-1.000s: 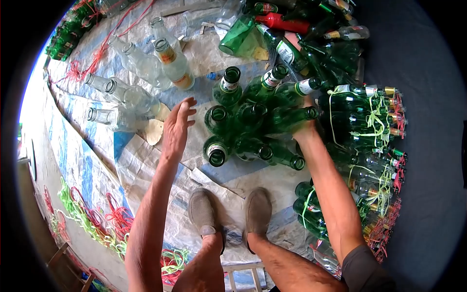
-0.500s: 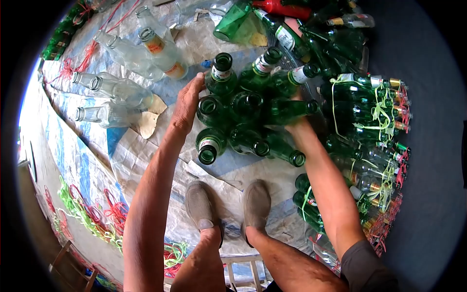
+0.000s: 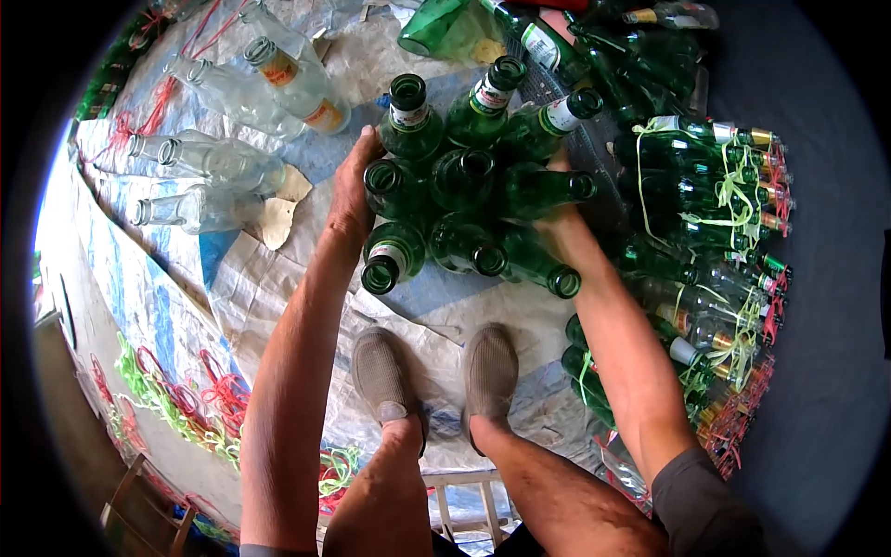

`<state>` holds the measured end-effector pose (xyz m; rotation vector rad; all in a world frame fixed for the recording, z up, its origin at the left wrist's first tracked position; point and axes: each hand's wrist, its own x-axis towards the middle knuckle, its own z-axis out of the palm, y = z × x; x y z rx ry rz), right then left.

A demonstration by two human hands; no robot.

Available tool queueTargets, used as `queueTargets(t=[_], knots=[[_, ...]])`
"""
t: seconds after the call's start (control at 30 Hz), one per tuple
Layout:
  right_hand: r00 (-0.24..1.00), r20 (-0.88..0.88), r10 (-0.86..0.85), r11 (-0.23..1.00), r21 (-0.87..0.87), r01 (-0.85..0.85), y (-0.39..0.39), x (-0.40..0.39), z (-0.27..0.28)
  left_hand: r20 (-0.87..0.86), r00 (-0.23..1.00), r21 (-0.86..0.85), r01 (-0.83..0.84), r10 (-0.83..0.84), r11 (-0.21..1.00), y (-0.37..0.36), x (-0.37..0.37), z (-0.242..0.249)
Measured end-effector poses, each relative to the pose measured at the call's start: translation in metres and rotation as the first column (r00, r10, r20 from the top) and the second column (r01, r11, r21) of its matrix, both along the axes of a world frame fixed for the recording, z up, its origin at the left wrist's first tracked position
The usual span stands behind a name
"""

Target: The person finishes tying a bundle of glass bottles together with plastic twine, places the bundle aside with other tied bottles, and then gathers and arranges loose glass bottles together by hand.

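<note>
Several upright green bottles [image 3: 462, 178] stand packed together in rows in front of me, their open necks pointing up toward the camera. My left hand [image 3: 354, 181] presses along the left side of this group, fingers stretched upward against the outer bottles. On the opposite side, my right hand [image 3: 560, 209] reaches behind the outer right bottles, its fingers mostly hidden by the green glass. The group is held between both hands. White labels with red print show on some necks.
Clear bottles [image 3: 223, 162] stand on the sheet [image 3: 278, 278] at left, near torn cardboard [image 3: 278, 221]. Green bottles tied with light green string [image 3: 733, 195] lie at right. More loose green bottles [image 3: 640, 74] lie at the top right. Coloured strings [image 3: 186, 399] lie lower left.
The green bottles and both hands appear slightly higher and more to the left. The surroundings have also shifted upward in view. The bottles on the right edge stand a little closer to the group.
</note>
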<state>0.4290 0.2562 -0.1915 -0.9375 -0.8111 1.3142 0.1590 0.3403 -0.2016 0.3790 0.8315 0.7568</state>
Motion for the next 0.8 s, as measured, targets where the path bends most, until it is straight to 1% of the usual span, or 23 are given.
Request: queueTargets(t=[0.07,0.13,0.23,0.3,0.37,0.43,0.47,0.5,0.53,0.57,0.6,0.67,0.7,0.73,0.77,0.8], knots=[[0.997,-0.068,0.044,0.999,-0.002,-0.044,-0.003,0.007,-0.012,0.023,1.000,-0.004,-0.009,0.009,1.000,0.000,0.000,-0.003],[0.994,-0.103,-0.026,0.994,-0.107,0.015,-0.002,0.002,-0.010,0.012,0.999,0.025,-0.031,0.031,0.999,-0.002,0.000,-0.011],[0.980,0.165,-0.114,0.987,-0.098,0.131,-0.007,-0.001,-0.008,-0.053,0.996,0.113,-0.059,0.065,0.992,-0.002,0.000,-0.026],[0.978,0.082,-0.191,0.971,-0.130,0.200,-0.009,-0.006,-0.008,-0.081,0.994,0.159,-0.065,0.079,0.985,0.000,-0.002,-0.033],[0.965,0.080,-0.252,0.942,-0.209,0.263,-0.009,0.002,-0.032,-0.090,0.993,0.186,-0.053,0.070,0.981,-0.003,-0.003,-0.024],[0.983,0.123,-0.134,0.982,-0.114,0.148,-0.013,0.006,-0.030,-0.124,0.989,0.176,-0.055,0.077,0.983,-0.001,-0.003,-0.032],[0.989,0.088,-0.121,0.985,-0.117,0.130,-0.013,0.006,-0.029,-0.155,0.984,0.169,-0.063,0.090,0.984,-0.002,-0.003,-0.034],[0.993,0.053,-0.107,0.986,-0.120,0.113,-0.014,0.009,-0.032,-0.184,0.979,0.200,-0.054,0.092,0.978,-0.003,-0.002,-0.028],[0.995,0.018,-0.094,0.988,-0.123,0.096,-0.014,0.010,-0.034,-0.148,0.986,0.175,-0.045,0.072,0.984,-0.004,-0.002,-0.021],[0.991,0.092,-0.099,0.990,-0.090,0.107,-0.016,0.009,-0.036,-0.188,0.980,0.194,-0.034,0.071,0.980,-0.005,-0.002,-0.015],[0.995,0.066,-0.073,0.996,-0.053,0.076,-0.017,0.015,-0.047,-0.228,0.971,0.214,-0.021,0.071,0.977,-0.006,-0.002,-0.012],[1.000,0.013,-0.015,1.000,0.021,0.015,-0.018,0.027,-0.068,-0.219,0.973,0.229,-0.022,0.073,0.973,-0.003,-0.004,-0.021],[0.969,0.238,-0.067,0.996,0.076,0.050,-0.020,0.025,-0.062,-0.212,0.975,0.237,-0.013,0.064,0.971,-0.004,-0.005,-0.022],[0.883,0.451,-0.129,0.988,0.135,0.075,-0.021,0.023,-0.058,-0.201,0.978,0.242,-0.001,0.051,0.970,-0.005,-0.005,-0.025],[0.853,0.507,-0.125,0.992,0.059,0.111,-0.022,0.023,-0.054,-0.196,0.977,0.220,-0.034,0.079,0.975,-0.003,-0.002,-0.028],[0.819,0.561,-0.118,0.988,-0.016,0.153,-0.024,0.023,-0.052,-0.156,0.986,0.174,-0.034,0.062,0.984,-0.007,-0.001,-0.014]])
